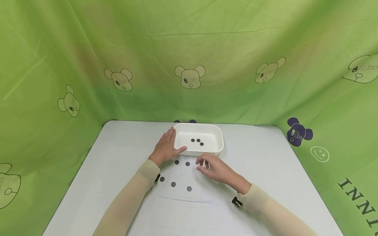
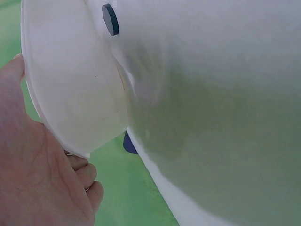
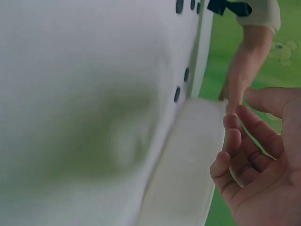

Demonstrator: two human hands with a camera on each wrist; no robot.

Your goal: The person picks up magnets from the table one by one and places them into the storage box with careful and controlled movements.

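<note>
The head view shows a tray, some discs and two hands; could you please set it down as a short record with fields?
tray: white, on the white table
discs in tray: three, dark
discs on table: five in view, two close to the tray, three nearer the person
left hand: against the tray's left end, thumb over its front rim
right hand: by the tray's front right, fingers bent, nothing visible in them
backdrop: green cloth
</note>
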